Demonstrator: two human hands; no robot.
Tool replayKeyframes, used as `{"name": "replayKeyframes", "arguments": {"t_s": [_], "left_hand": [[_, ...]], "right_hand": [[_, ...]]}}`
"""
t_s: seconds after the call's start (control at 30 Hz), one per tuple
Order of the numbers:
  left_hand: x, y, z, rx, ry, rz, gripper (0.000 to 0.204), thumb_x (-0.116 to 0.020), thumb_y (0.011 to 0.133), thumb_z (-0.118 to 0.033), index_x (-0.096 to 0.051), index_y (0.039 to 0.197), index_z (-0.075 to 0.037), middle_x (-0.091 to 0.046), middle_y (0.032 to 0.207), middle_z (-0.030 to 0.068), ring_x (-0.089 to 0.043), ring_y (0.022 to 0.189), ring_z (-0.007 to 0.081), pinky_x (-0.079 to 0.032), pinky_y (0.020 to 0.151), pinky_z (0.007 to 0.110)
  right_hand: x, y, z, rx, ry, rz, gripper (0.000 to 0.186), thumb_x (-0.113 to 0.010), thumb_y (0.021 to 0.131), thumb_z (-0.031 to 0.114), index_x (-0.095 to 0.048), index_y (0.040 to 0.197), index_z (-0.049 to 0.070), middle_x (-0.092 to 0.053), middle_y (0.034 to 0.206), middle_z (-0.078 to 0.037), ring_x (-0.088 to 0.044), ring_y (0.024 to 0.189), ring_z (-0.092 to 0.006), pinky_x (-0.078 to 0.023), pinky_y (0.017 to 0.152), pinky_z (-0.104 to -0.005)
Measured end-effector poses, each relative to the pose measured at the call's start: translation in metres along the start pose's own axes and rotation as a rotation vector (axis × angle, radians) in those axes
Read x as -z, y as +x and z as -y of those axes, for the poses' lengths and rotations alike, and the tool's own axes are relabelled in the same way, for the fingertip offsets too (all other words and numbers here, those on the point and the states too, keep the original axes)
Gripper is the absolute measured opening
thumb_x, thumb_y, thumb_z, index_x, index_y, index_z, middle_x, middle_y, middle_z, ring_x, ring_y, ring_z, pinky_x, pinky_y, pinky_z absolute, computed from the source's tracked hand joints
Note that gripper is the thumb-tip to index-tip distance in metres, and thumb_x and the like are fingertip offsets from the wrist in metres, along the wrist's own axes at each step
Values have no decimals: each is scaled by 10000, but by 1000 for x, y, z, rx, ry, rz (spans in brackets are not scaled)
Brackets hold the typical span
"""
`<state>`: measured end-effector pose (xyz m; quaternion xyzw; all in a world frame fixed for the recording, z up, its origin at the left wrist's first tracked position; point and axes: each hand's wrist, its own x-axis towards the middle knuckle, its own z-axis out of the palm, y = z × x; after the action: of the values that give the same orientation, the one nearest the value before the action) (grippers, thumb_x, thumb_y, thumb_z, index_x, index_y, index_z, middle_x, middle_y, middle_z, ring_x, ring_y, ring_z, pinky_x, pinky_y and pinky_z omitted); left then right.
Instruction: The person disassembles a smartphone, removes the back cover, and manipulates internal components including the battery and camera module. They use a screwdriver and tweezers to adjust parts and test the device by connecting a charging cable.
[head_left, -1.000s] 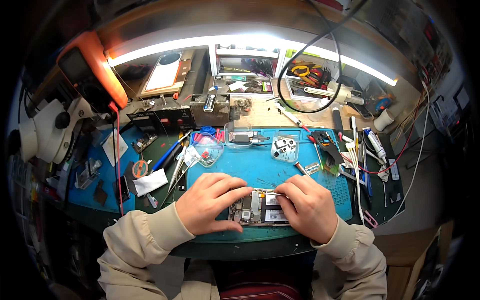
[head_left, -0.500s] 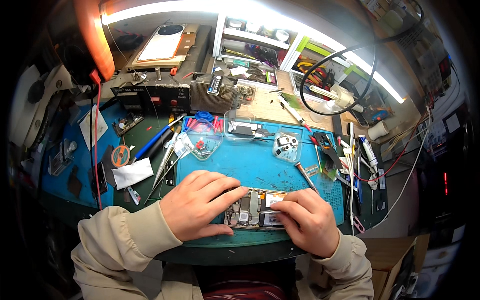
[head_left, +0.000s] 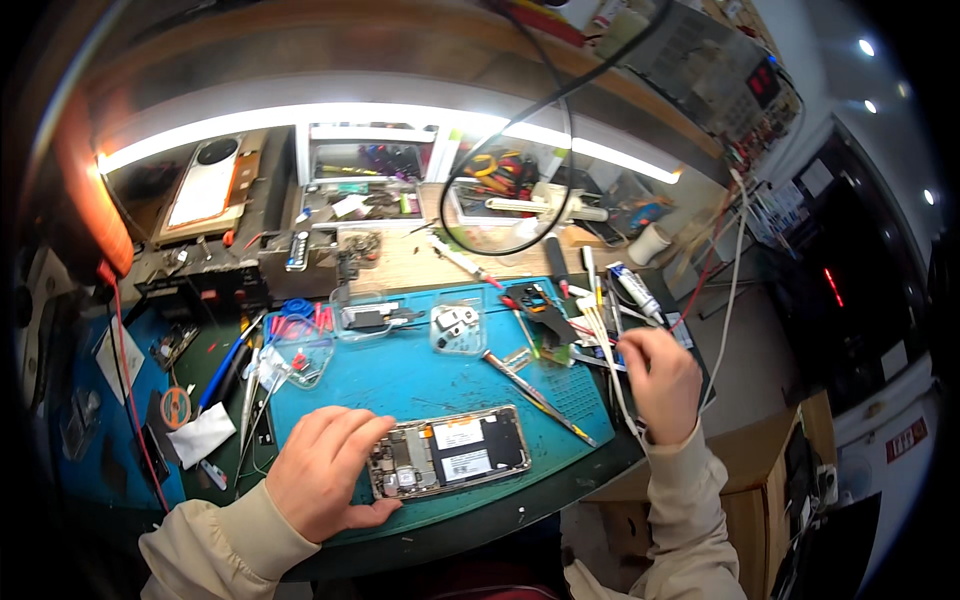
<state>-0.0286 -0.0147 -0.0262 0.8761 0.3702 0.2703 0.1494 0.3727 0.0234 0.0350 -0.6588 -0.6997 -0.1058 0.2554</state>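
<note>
An opened smartphone [head_left: 465, 462], its circuit board and black battery with white labels bare, lies on the blue work mat [head_left: 400, 375]. My left hand [head_left: 325, 470] grips the phone's left end, thumb at the near edge and fingers over the far edge. Out to the right, my right hand [head_left: 660, 388] is raised beside a cluster of tools, fingers closed in a pinch. A thin silvery strip shows near its fingertips, but whether they hold it is unclear. A slim screwdriver [head_left: 540, 397] lies slantwise on the mat between phone and right hand.
Small clear plastic boxes [head_left: 459, 328] with phone parts stand along the mat's far side. White glue tube [head_left: 636, 290] and several long tools lie at right. Left are a white cloth [head_left: 201, 432], a solder reel [head_left: 175, 407] and blue-handled tool [head_left: 222, 375]. A black cable [head_left: 443, 205] loops overhead.
My right hand has left the phone and moved right, up to the tools. My view has swung right, so the bench appears farther left. My left hand still holds the phone's left end.
</note>
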Motion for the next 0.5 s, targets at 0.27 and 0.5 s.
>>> {"name": "replayKeyframes", "arguments": {"t_s": [0.27,0.5], "left_hand": [[-4,-2,-2,54,47,-29,984,-1033,591,-312,-577,1419,-37,-680,1255,149,-625,1177,396,-505,1055,494],[-4,-1,4,-37,45,-22,955,-985,679,-485,-608,1435,-40,-703,1285,127,-639,1190,356,-496,1056,480]], "right_hand": [[4,32,-95,-183,-200,221,192,-810,910,292,-814,952,105,-785,863,-102,-762,829,-322,-575,721,-441],[-24,14,-97,-179,-171,408,161,-771,919,295,-821,924,141,-797,908,-111,-771,866,-337,-604,780,-476]]}}
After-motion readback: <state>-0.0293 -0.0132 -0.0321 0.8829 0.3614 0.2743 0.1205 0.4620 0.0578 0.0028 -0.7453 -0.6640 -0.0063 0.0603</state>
